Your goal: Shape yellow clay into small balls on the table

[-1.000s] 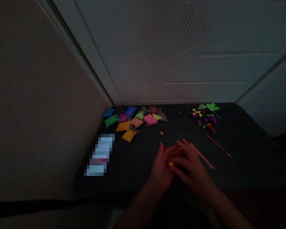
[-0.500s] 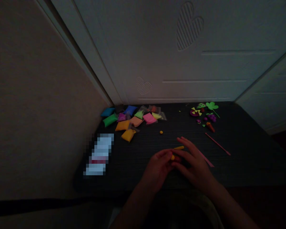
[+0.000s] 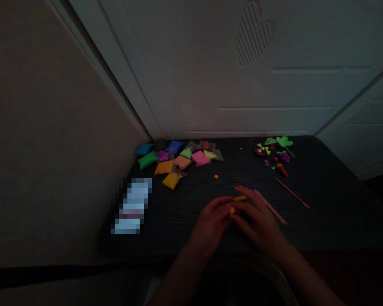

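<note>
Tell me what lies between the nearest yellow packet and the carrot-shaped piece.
A small yellow ball lies between the yellow packet and the carrot-shaped piece, seen in the head view.

It's dim in here: dark desk against a pale panel with striped hearts, plain wall at left.

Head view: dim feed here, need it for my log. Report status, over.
Left hand, right hand together at yellow lump. Yellow stick just beyond; held or lying, unclear. Pink stick beside right hand, seemingly not in the way.
</note>
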A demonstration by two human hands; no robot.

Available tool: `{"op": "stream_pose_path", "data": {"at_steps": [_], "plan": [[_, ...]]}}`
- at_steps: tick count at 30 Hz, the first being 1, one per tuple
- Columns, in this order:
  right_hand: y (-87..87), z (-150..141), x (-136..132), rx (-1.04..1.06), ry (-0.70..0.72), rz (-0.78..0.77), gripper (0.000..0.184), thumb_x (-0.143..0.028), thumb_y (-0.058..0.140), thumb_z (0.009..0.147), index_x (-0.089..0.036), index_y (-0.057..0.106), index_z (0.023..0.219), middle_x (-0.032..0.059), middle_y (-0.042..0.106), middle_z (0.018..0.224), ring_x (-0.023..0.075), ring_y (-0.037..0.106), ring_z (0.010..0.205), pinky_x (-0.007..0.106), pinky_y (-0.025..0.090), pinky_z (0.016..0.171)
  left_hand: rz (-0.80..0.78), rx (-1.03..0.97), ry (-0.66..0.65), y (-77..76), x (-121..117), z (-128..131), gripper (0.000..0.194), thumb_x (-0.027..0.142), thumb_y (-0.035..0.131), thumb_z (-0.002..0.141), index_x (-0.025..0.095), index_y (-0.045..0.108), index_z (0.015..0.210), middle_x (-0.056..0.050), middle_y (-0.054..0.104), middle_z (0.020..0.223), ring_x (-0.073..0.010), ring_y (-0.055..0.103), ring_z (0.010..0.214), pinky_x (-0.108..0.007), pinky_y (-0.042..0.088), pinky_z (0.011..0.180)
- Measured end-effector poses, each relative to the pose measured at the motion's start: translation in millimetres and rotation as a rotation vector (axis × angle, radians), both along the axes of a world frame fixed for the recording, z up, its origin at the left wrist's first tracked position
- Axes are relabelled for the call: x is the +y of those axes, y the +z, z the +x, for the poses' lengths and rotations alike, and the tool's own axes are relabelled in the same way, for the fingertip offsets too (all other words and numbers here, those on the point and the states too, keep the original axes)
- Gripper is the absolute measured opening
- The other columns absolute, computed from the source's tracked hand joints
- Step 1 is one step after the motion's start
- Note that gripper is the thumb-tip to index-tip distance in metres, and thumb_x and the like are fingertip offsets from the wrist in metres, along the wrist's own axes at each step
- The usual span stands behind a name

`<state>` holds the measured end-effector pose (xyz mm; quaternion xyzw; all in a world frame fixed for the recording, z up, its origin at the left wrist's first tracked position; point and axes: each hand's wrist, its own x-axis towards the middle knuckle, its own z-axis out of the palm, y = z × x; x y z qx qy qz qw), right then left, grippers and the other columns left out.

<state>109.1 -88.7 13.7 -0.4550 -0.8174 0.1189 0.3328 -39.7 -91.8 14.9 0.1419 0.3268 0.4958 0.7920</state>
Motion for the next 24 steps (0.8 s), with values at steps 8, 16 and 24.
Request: {"op": "stream_pose_path", "data": {"at_steps": [8, 16, 24], "plan": [[6.8, 5, 16, 0.066, -0.015, -0.125, 0.019, -0.029, 0.054, 0.08, -0.024, 0.059, 0.098, 0.0083, 0.048, 0.126, 0.0222, 0.046, 0.116, 0.042, 0.042, 0.093, -0.001, 0.082, 0.076, -4.5, 1, 1, 0.02, 0.023, 0.057, 0.079, 0.013, 0.062, 0.095, -0.008, 0.067, 0.088, -0.016, 0.061, 0.083, -0.032, 0.044, 0.082], [2.7, 0, 93, -0.06, 0.024, -0.185, 0.019, -0.024, 0.053, 0.08, -0.02, 0.061, 0.097, 0.0052, 0.062, 0.101, 0.0172, 0.057, 0.097, 0.034, 0.045, 0.087, 0.004, 0.161, 0.076, -16.2, -3, -8, 0.017, 0.024, 0.06, 0.075, 0.011, 0.065, 0.085, -0.008, 0.067, 0.075, -0.0163, 0.061, 0.075, -0.032, 0.045, 0.079], [-15.4, -6, 103, -0.163, -0.001, -0.201, 0.021, -0.025, 0.055, 0.078, -0.019, 0.063, 0.096, 0.0085, 0.061, 0.105, 0.0213, 0.055, 0.099, 0.039, 0.043, 0.087, 0.139, 0.584, -0.046, -6.8, 5, -19, 0.022, 0.034, 0.056, 0.078, 0.017, 0.064, 0.089, -0.004, 0.066, 0.08, -0.0156, 0.06, 0.077, -0.029, 0.045, 0.073]]}}
